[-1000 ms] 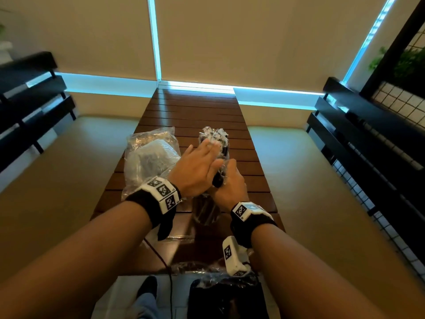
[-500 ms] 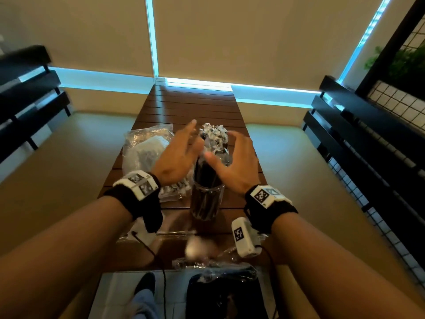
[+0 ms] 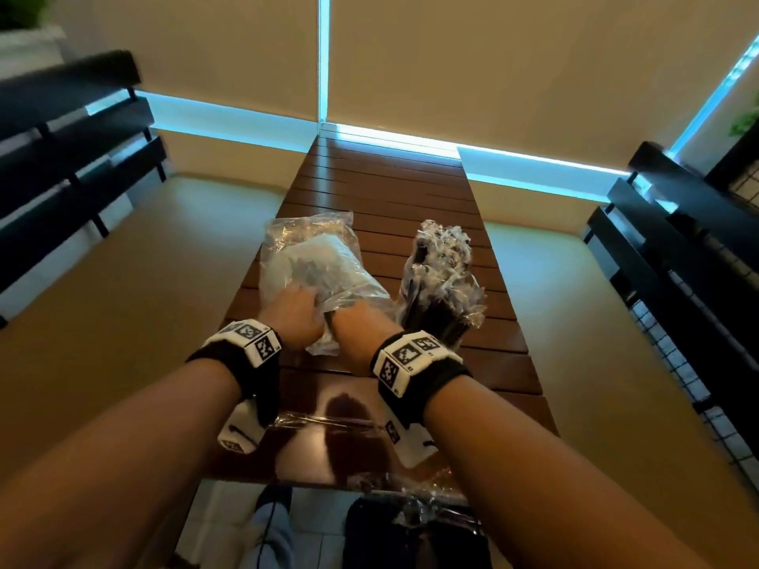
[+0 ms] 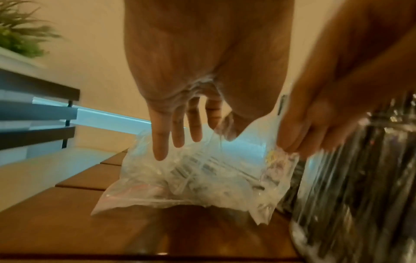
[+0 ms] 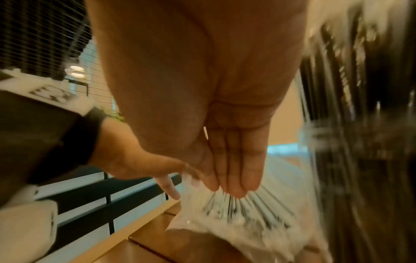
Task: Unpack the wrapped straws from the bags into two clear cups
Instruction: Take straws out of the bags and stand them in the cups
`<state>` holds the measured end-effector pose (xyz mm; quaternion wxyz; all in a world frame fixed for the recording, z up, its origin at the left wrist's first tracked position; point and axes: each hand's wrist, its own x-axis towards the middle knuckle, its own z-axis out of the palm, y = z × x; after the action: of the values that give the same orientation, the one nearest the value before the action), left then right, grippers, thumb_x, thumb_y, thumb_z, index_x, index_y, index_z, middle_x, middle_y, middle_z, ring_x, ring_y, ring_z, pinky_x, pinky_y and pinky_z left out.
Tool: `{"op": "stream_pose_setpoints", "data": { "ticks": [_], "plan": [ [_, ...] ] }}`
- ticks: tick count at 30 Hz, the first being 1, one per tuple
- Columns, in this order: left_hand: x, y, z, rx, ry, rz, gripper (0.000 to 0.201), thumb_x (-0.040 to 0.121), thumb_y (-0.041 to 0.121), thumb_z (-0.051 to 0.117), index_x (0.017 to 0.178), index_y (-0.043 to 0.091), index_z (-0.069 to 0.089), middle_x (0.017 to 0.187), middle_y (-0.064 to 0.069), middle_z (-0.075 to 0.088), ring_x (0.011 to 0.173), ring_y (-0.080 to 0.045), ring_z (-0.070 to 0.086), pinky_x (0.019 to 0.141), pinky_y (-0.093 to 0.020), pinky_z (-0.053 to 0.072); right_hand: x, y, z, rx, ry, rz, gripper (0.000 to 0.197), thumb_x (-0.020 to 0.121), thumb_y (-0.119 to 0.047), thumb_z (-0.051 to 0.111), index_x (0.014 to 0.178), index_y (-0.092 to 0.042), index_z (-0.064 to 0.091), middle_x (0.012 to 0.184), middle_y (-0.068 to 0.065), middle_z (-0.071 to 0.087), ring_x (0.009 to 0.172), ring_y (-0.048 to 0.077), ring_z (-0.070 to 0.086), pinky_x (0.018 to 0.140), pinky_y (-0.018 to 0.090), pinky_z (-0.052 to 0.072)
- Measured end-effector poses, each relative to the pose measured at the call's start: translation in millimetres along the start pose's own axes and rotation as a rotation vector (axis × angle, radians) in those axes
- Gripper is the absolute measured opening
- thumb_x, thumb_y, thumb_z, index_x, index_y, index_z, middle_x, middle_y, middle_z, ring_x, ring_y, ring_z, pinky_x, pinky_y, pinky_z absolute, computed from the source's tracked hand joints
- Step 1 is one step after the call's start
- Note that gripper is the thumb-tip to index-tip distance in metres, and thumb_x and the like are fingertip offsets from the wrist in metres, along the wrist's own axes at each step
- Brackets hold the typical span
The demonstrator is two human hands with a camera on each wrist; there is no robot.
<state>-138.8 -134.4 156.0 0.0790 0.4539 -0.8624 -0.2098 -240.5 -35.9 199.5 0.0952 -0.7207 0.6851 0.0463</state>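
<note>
One cup (image 3: 441, 310) of two appears filled: it stands upright on the table (image 3: 390, 190), packed with dark wrapped straws (image 3: 443, 256). Taking that cup as the landmark, read from the left.

Well left of the cup, the left hand (image 3: 293, 318) rests on the bag (image 3: 316, 269). Its fingers (image 4: 161, 140) are straight and spread over the plastic; the thumb appears to press the near edge.

Just left of the cup, the right hand (image 3: 361, 334) pinches the bag's near right corner. The bag touches or nearly touches the cup; blur prevents a firm reading. The bag lies flat and full of straws.

Nearer the onlooker than the cup, clear plastic (image 3: 328, 423) lies flat on the table, likely an emptied bag. The second cup cannot be made out.

Judgement: roughly half done. Remaining: open this bag, locate the second cup, load it.
</note>
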Motion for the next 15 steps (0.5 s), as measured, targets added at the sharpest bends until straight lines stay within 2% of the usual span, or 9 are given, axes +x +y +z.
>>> {"op": "stream_pose_setpoints", "data": {
  "ticks": [1,2,4,6,7,10,13,15],
  "plan": [
    [3.5,-3.6,-1.6,-0.027,0.019,0.006,0.027,0.091,0.014,0.051,0.068,0.020,0.038,0.087,-0.014,0.054,0.089,-0.038,0.057,0.067,-0.033,0.034,9.0,-1.2,7.6,0.049,-0.014,0.037,0.024,0.088,-0.016,0.061,0.111,-0.008,0.062,0.113,0.014,0.064,0.105,0.032,0.062,0.082,0.037,0.050],
    [4.4,-5.7,-6.0,-0.071,0.017,0.000,0.030,0.091,0.011,0.048,0.065,0.020,0.036,0.075,-0.008,0.049,0.079,-0.034,0.054,0.064,-0.033,0.030,18.3,-0.8,13.6,0.084,-0.010,0.074,0.024,0.088,-0.015,0.060,0.111,-0.009,0.061,0.114,0.014,0.064,0.106,0.033,0.062,0.083,0.038,0.050],
    [2.8,-8.8,-14.8,-0.121,0.011,0.012,0.028,0.090,0.008,0.047,0.066,0.016,0.036,0.067,-0.002,0.043,0.068,-0.025,0.043,0.060,-0.034,0.026,34.5,-1.0,21.7,0.115,0.009,0.164,0.025,0.091,-0.016,0.056,0.114,-0.007,0.061,0.119,0.014,0.063,0.109,0.033,0.060,0.086,0.038,0.048],
    [2.0,-16.5,-21.5,-0.160,-0.002,0.024,0.022,0.086,0.005,0.048,0.068,0.014,0.038,0.065,0.000,0.043,0.063,-0.020,0.039,0.055,-0.034,0.028,50.4,2.8,30.8,0.190,-0.003,0.255,0.030,0.095,-0.019,0.052,0.120,-0.005,0.060,0.126,0.014,0.060,0.115,0.032,0.057,0.092,0.035,0.045],
    [0.4,-20.0,-24.4,-0.169,-0.005,0.029,0.020,0.085,0.004,0.048,0.070,0.014,0.039,0.065,0.001,0.042,0.062,-0.018,0.038,0.055,-0.031,0.028,59.6,4.6,36.6,0.245,-0.016,0.300,0.033,0.097,-0.021,0.050,0.125,-0.005,0.057,0.130,0.013,0.057,0.119,0.031,0.055,0.095,0.035,0.043],
    [-3.7,-29.9,-28.3,-0.220,-0.053,0.021,0.024,0.081,0.000,0.049,0.069,0.016,0.036,0.064,0.001,0.039,0.059,-0.014,0.032,0.055,-0.029,0.024,79.0,8.1,50.1,0.321,-0.091,0.396,0.040,0.100,-0.026,0.043,0.136,-0.010,0.048,0.140,0.014,0.048,0.127,0.029,0.047,0.103,0.035,0.038],
    [-4.9,-41.9,-26.8,-0.242,-0.084,0.005,0.023,0.079,0.000,0.051,0.070,0.017,0.038,0.069,-0.004,0.043,0.063,-0.016,0.035,0.057,-0.030,0.025,85.4,2.7,52.6,0.405,-0.161,0.383,0.046,0.103,-0.032,0.038,0.144,-0.011,0.042,0.147,0.012,0.041,0.136,0.028,0.038,0.111,0.034,0.028],
    [-5.0,-47.0,-26.2,-0.238,-0.103,-0.001,0.024,0.080,0.001,0.051,0.070,0.018,0.037,0.072,-0.005,0.044,0.066,-0.018,0.037,0.058,-0.030,0.027,90.9,1.4,58.2,0.393,-0.165,0.335,0.059,0.096,-0.048,0.042,0.145,-0.016,0.041,0.149,0.007,0.039,0.138,0.027,0.035,0.114,0.036,0.026]
  ]
}}
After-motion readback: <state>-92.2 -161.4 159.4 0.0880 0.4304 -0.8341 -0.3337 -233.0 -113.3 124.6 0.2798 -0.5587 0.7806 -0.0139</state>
